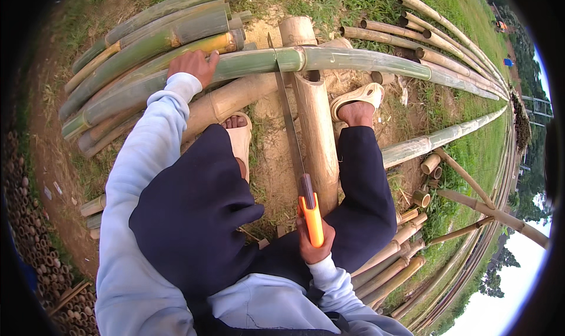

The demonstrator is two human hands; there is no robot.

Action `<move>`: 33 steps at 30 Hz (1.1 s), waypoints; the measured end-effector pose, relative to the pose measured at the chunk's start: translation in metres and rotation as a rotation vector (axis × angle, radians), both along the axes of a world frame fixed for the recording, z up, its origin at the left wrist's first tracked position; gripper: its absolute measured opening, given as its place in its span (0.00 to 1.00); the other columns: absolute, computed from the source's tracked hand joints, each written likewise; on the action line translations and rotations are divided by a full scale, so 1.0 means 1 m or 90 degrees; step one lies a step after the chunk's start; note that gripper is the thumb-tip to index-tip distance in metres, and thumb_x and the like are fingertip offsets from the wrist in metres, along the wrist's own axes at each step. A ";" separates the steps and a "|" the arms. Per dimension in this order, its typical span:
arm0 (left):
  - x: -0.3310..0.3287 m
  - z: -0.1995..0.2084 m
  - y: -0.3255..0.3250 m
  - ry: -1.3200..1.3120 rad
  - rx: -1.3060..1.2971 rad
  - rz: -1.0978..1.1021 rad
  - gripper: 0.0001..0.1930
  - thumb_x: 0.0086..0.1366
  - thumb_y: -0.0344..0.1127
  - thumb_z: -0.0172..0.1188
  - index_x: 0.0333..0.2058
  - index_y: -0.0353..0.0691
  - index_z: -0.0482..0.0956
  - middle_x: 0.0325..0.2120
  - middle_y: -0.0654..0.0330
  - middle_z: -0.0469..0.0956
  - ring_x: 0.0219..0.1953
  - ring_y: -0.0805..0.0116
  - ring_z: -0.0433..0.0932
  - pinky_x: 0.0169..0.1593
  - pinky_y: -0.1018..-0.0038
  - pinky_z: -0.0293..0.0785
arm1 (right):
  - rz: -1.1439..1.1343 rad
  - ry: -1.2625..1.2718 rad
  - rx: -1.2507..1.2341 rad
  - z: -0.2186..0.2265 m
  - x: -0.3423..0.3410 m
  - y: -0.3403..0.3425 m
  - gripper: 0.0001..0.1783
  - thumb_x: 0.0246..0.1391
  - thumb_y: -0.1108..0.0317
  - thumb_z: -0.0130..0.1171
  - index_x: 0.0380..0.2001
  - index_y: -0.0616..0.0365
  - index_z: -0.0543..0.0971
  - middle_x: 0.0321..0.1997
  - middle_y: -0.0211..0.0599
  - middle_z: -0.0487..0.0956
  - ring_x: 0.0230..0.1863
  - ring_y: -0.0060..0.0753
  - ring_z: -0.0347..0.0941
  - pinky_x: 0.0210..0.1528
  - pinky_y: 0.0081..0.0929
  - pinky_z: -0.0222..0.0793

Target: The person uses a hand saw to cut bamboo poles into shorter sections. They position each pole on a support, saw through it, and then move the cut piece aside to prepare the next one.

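A long green bamboo pole (365, 59) lies crosswise in front of me, over a thick tan bamboo log (316, 118) that points toward me. My left hand (194, 67) rests on top of the pole, fingers curled over it, left of a pale node ring. In my right hand (316, 242), low in the middle, is the orange handle of a hand saw (288, 115). Its long, thin blade runs forward from the handle and lies across the pole, just left of the node. The blade's tip shows past the pole's far side.
Several cut green bamboo lengths (147, 47) lie at the left. Longer poles (453, 47) fan out at the far right, and shorter pieces (391, 268) are stacked by my right leg. Another tan log (229, 99) lies beside my left foot. Bamboo rings (41, 230) are heaped at the lower left.
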State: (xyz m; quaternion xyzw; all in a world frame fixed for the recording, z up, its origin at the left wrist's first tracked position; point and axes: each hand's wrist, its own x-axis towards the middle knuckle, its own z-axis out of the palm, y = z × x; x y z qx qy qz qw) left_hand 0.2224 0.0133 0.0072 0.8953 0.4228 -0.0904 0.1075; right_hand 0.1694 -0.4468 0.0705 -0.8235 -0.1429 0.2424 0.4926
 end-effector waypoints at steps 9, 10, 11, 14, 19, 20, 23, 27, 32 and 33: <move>0.003 -0.006 -0.008 -0.024 -0.004 -0.023 0.35 0.74 0.62 0.41 0.42 0.33 0.86 0.42 0.38 0.84 0.47 0.40 0.83 0.56 0.52 0.76 | 0.019 -0.093 0.113 -0.065 0.109 0.140 0.12 0.60 0.68 0.67 0.30 0.68 0.80 0.20 0.46 0.76 0.21 0.33 0.72 0.29 0.33 0.69; 0.000 -0.004 -0.002 -0.025 0.003 -0.008 0.35 0.74 0.61 0.41 0.42 0.33 0.86 0.42 0.38 0.84 0.48 0.40 0.83 0.57 0.52 0.76 | 0.012 -0.092 0.121 -0.062 0.083 0.113 0.11 0.60 0.68 0.67 0.32 0.68 0.80 0.20 0.45 0.77 0.22 0.32 0.72 0.30 0.33 0.70; -0.002 -0.011 -0.001 -0.054 -0.002 -0.009 0.34 0.74 0.61 0.41 0.42 0.34 0.87 0.43 0.38 0.84 0.48 0.40 0.83 0.57 0.52 0.76 | 0.013 -0.067 0.114 -0.062 0.056 0.074 0.10 0.61 0.70 0.67 0.37 0.67 0.81 0.22 0.40 0.77 0.24 0.26 0.72 0.31 0.30 0.71; -0.004 -0.012 -0.004 -0.028 -0.007 -0.007 0.34 0.74 0.60 0.42 0.42 0.34 0.87 0.43 0.38 0.84 0.48 0.40 0.83 0.57 0.53 0.76 | -0.014 0.034 -0.007 -0.013 -0.012 -0.013 0.15 0.59 0.76 0.66 0.49 0.66 0.83 0.25 0.35 0.79 0.27 0.19 0.73 0.35 0.24 0.73; -0.004 -0.007 -0.007 -0.002 -0.025 -0.017 0.34 0.74 0.61 0.42 0.42 0.33 0.86 0.41 0.38 0.84 0.48 0.39 0.82 0.56 0.52 0.76 | 0.005 -0.060 0.043 -0.031 0.041 0.042 0.09 0.61 0.74 0.64 0.42 0.67 0.82 0.23 0.34 0.75 0.25 0.19 0.69 0.31 0.25 0.70; 0.000 -0.005 -0.008 -0.006 -0.025 -0.024 0.34 0.74 0.61 0.42 0.42 0.33 0.86 0.41 0.38 0.84 0.48 0.39 0.82 0.56 0.52 0.76 | 0.016 -0.034 0.054 -0.053 0.070 0.072 0.08 0.61 0.72 0.65 0.35 0.67 0.80 0.21 0.37 0.74 0.23 0.22 0.68 0.28 0.29 0.67; 0.012 0.001 -0.005 -0.020 -0.012 -0.034 0.35 0.74 0.61 0.42 0.42 0.32 0.86 0.42 0.38 0.84 0.48 0.39 0.82 0.56 0.51 0.76 | 0.027 -0.099 0.135 -0.073 0.113 0.135 0.11 0.60 0.69 0.67 0.31 0.67 0.79 0.20 0.42 0.75 0.21 0.29 0.69 0.28 0.32 0.67; -0.002 -0.009 -0.002 -0.054 0.005 -0.023 0.35 0.74 0.60 0.42 0.39 0.31 0.86 0.40 0.36 0.83 0.46 0.38 0.82 0.55 0.50 0.76 | 0.009 -0.058 0.113 -0.059 0.080 0.105 0.11 0.60 0.69 0.67 0.33 0.67 0.80 0.20 0.43 0.75 0.22 0.28 0.71 0.30 0.32 0.70; -0.005 -0.014 0.002 -0.041 0.001 -0.034 0.35 0.74 0.60 0.42 0.33 0.31 0.86 0.36 0.36 0.84 0.43 0.36 0.83 0.53 0.50 0.77 | 0.020 -0.034 0.010 -0.014 -0.013 -0.015 0.16 0.58 0.76 0.66 0.50 0.67 0.83 0.24 0.34 0.79 0.26 0.19 0.74 0.33 0.24 0.73; -0.007 -0.013 0.001 -0.040 0.001 -0.030 0.35 0.74 0.60 0.42 0.33 0.31 0.86 0.36 0.36 0.84 0.43 0.36 0.83 0.52 0.50 0.77 | 0.009 -0.037 0.016 -0.013 -0.008 -0.008 0.16 0.58 0.76 0.66 0.50 0.67 0.83 0.24 0.34 0.79 0.27 0.19 0.75 0.34 0.23 0.73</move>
